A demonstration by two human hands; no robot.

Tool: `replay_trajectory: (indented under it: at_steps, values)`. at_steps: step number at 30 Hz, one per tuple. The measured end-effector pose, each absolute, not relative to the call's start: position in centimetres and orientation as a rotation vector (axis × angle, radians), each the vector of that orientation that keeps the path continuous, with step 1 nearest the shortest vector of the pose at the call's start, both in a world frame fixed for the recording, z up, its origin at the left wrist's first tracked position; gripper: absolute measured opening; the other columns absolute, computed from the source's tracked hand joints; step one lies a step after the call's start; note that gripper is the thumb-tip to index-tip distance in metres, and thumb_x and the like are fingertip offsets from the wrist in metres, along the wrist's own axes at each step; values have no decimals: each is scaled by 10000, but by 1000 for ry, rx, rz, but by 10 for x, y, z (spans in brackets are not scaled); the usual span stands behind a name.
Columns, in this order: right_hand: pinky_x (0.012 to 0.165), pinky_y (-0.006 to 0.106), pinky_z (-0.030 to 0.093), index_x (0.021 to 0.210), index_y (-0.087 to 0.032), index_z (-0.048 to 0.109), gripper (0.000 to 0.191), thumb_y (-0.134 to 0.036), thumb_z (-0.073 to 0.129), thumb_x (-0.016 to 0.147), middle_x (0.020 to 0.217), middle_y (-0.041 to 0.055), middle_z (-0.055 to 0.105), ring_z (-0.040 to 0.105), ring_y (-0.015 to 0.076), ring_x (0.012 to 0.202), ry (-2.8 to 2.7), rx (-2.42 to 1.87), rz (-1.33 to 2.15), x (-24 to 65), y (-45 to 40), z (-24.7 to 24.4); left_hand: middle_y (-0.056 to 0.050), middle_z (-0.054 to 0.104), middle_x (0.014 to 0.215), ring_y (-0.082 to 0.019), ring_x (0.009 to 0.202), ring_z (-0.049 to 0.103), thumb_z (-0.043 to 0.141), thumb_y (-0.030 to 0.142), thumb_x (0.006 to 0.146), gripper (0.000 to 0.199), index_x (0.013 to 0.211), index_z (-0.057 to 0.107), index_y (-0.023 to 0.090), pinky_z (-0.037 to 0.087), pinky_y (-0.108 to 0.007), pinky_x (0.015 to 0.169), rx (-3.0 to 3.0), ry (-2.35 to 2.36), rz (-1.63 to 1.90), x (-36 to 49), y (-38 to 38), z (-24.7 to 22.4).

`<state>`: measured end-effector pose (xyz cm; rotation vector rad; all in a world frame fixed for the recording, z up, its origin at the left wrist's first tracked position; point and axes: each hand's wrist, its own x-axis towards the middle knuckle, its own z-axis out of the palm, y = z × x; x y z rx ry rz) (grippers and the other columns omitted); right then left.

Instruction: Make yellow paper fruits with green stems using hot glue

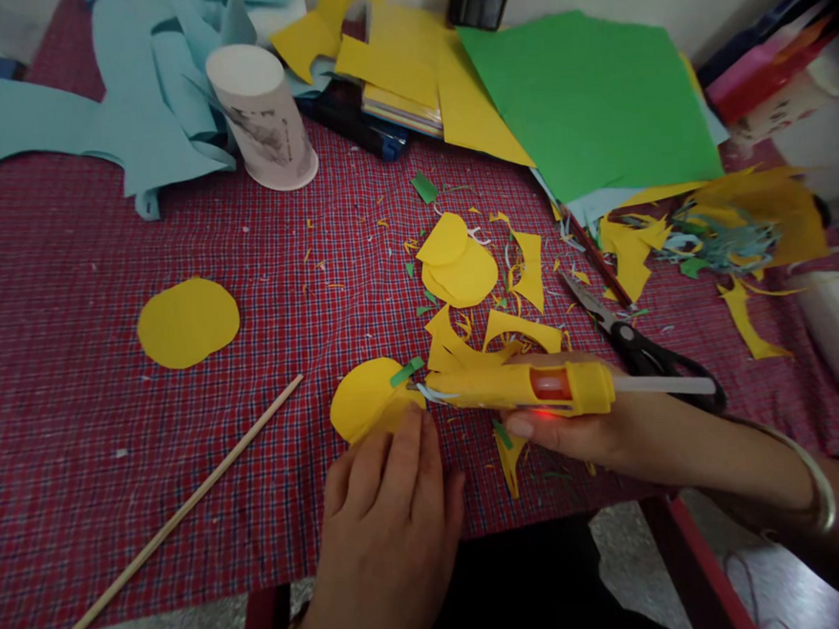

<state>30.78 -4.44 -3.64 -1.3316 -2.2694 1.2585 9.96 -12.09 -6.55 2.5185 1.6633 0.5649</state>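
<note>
My right hand [578, 428] grips a yellow glue gun [511, 385], with a white glue stick [665, 385] jutting from its back end. Its nozzle meets the right edge of a yellow paper cutout [364, 390], beside a small green paper strip [405, 371]. My left hand [394, 508] lies with outstretched fingers on this cutout's lower edge, pressing it against the cloth. Further left rests another rounded yellow cutout [188, 323]. More yellow cutouts [463, 268] overlap above the gun. Black-handled scissors [633, 338] lie partly behind my right hand.
A wooden stick [181, 513] lies diagonally at front left on the checked tablecloth [267, 296]. A paper cup [266, 124] stands near blue paper scraps [131, 95]. Green paper [598, 101] covers yellow sheets at the back. Yellow scraps [525, 331] and trimmings are scattered around the middle and right.
</note>
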Motion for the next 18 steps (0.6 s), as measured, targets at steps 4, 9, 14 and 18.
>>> replay_trajectory:
  at_steps: [4, 9, 14, 18]
  values:
    - [799, 251, 556, 1041, -272, 699, 222, -269, 577, 855, 940, -3, 751, 697, 181, 894, -2222, -1329, 1284, 307, -44, -35, -102, 681, 1179, -269, 971, 544, 552, 248, 879, 336, 1153, 633, 73, 375, -411, 804, 2517, 1652, 549, 98, -122, -65]
    - [829, 247, 552, 995, -267, 702, 196, -270, 577, 844, 941, -11, 753, 701, 174, 901, -2231, -1322, 1271, 306, -44, -34, -99, 685, 1168, -265, 964, 544, 548, 251, 882, 330, 1148, 633, 76, 375, -408, 798, 2521, 1661, 549, 98, -123, -65]
    - [807, 281, 574, 944, -231, 690, 184, -343, 572, 857, 966, 27, 753, 712, 194, 865, -2223, -1413, 1286, 308, -47, -35, -100, 686, 1165, -265, 968, 543, 550, 246, 881, 318, 1138, 637, 80, 373, -408, 805, 2524, 1665, 561, 99, -122, -65]
    - [807, 287, 577, 988, -212, 684, 224, -357, 555, 876, 1005, 45, 749, 711, 197, 887, -2236, -1440, 1291, 311, -48, -37, -105, 681, 1174, -271, 978, 542, 557, 253, 878, 328, 1144, 634, 78, 374, -413, 813, 2523, 1658, 561, 98, -122, -66]
